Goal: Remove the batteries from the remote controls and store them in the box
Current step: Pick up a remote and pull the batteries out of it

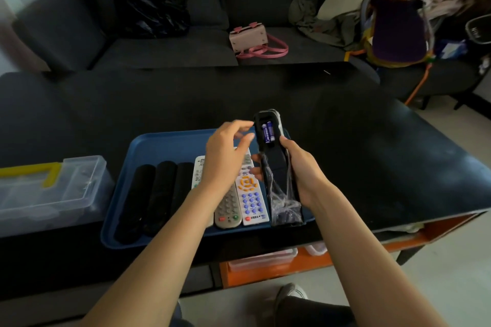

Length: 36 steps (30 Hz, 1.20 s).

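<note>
Purple cylindrical batteries (267,132) lie lengthwise in our right-hand-gripped (301,167) black plastic remote (276,164); our left hand (225,156), fingers loosely spread, hovers just left.

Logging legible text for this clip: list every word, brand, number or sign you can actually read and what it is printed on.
None can be read.
Batteries in the black remote that the right hand grips: pale print on blue wrap, blurred.
White remote on the blue tray: button marks and bottom label too small.
Grey remote: button marks too small.
Clear box: no text visible.
</note>
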Motion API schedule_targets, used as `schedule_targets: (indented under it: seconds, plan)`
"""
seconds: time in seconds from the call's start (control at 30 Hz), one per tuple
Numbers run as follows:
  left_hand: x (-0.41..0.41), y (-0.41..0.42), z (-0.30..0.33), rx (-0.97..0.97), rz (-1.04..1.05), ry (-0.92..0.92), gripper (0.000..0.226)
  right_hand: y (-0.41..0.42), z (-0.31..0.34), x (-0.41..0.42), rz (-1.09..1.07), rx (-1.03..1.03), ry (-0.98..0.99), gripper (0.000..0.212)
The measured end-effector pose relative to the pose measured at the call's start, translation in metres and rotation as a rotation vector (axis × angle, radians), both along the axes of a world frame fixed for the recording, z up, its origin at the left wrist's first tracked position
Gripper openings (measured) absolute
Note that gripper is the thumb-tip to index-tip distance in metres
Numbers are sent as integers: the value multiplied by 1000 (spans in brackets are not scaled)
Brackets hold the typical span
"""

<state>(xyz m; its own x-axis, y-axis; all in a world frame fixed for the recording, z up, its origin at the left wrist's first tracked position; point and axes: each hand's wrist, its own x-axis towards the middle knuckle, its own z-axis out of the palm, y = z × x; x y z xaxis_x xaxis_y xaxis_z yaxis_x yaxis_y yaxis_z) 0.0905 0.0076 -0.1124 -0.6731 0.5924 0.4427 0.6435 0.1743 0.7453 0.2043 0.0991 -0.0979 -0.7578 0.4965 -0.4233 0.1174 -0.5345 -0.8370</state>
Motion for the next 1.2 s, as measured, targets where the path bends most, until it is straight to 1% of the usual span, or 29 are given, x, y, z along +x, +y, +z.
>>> schedule_targets:
  seconds: [0.07, 0.23, 0.37, 0.5, 0.7, 0.87, 1.03, 1.1, 1.2]
  plan:
    - [-3, -3, 2, -5, -1, 45, 25, -6, -1, -3, 26, 28, -23, 36]
    - [-10, -13, 1, -116, 20, 78, 34, -16, -2, -13, 80, 142, -39, 35]
    - [-19, -21, 3, -92, -2, 47, 35, -22, 4, -17, 128, 221, -10, 28]
    - [-22, -27, 7, -110, -6, -3, 31, -30, 7, -22, 145, 253, -2, 30]
    - [-29, -29, 3, -94, 31, -35, 14, -38, 4, -28, 145, 352, -38, 30]
    - [-31, -29, 1, -70, 124, -24, 11, -38, -1, -31, 172, 471, -106, 26]
    - [-33, -32, 1, -36, 162, -3, 9, -44, 1, -34, 145, 486, -85, 23]
    - [-33, -32, 0, -13, 156, -26, 8, -45, 2, -35, 147, 503, -89, 23]
    - [-38, -32, -2, 24, 122, -111, 6, -46, 2, -37, 159, 507, -82, 21]
